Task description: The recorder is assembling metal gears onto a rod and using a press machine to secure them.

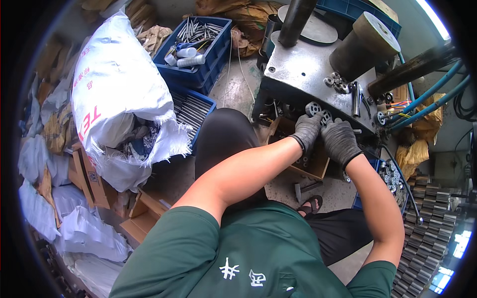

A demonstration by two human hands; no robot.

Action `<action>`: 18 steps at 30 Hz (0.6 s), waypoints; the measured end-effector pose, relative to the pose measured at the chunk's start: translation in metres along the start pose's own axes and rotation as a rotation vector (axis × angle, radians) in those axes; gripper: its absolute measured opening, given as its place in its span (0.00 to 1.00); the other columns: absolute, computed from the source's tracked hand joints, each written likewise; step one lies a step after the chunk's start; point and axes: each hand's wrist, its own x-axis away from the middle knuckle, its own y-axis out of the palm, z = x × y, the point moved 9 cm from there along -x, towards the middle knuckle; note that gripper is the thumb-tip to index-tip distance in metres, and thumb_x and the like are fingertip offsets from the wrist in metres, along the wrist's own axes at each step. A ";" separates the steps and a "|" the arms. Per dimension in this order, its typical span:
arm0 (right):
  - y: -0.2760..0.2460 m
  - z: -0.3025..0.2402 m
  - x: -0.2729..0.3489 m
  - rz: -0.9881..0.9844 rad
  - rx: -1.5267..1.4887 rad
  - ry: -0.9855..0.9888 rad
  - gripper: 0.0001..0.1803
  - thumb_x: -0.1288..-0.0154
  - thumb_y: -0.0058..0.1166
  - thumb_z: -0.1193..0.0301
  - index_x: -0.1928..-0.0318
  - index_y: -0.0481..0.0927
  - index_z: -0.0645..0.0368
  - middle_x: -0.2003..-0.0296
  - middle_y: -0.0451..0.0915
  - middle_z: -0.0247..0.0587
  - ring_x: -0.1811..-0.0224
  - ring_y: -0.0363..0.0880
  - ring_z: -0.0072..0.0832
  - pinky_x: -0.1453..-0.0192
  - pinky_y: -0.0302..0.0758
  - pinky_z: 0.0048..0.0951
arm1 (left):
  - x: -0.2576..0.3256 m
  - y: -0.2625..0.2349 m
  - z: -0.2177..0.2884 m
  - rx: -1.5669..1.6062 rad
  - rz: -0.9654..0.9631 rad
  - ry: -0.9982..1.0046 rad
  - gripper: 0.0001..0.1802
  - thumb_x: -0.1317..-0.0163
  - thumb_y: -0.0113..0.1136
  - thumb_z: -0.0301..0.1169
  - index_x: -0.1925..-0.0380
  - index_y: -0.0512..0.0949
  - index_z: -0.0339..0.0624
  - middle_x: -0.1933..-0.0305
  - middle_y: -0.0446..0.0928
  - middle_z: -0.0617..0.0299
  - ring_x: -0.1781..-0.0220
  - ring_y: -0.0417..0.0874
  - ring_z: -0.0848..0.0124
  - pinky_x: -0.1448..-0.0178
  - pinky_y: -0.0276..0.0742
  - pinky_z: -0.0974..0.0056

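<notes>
Both hands wear dark grey gloves and are close together at the near edge of the steel machine plate [298, 64]. My left hand [306, 131] is closed on a round metal part with holes [313, 109], its fingers curled over the lower side. A second round metal part [326, 117] shows between the hands, and the fingertips of my right hand [340, 142] are closed at its edge. The right fingers partly hide what they grip. Small metal rings [338, 83] sit in a group on the plate, with a short metal cylinder [356, 99] beside them.
Below my hands is an open cardboard box [318, 171]. A thick steel cylinder [365, 44] and upright posts [297, 22] stand on the plate. Blue crates [226, 57] of metal rods and a white woven sack [121, 84] are at left. Stacked metal pieces [427, 228] lie at right.
</notes>
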 end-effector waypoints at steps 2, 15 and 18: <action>-0.009 0.007 0.012 0.010 -0.174 0.073 0.21 0.39 0.62 0.55 0.51 0.86 0.54 0.56 0.86 0.48 0.48 0.85 0.48 0.44 0.81 0.46 | 0.013 0.006 0.003 0.103 0.017 -0.035 0.24 0.31 0.67 0.42 0.47 0.80 0.31 0.55 0.86 0.48 0.60 0.89 0.61 0.57 0.88 0.57; 0.129 0.001 0.020 0.403 -1.493 0.785 0.29 0.39 0.73 0.61 0.44 0.73 0.61 0.49 0.82 0.60 0.52 0.86 0.41 0.46 0.82 0.37 | 0.004 -0.012 0.014 -0.099 0.047 0.120 0.16 0.28 0.63 0.38 0.52 0.83 0.35 0.61 0.87 0.56 0.64 0.88 0.68 0.60 0.85 0.63; 0.152 -0.015 0.024 0.757 -2.142 0.648 0.35 0.36 0.71 0.72 0.32 0.69 0.65 0.48 0.81 0.44 0.46 0.79 0.29 0.42 0.79 0.29 | 0.018 -0.002 0.020 -0.138 0.042 0.097 0.16 0.28 0.62 0.40 0.54 0.83 0.37 0.64 0.86 0.59 0.66 0.87 0.69 0.63 0.84 0.61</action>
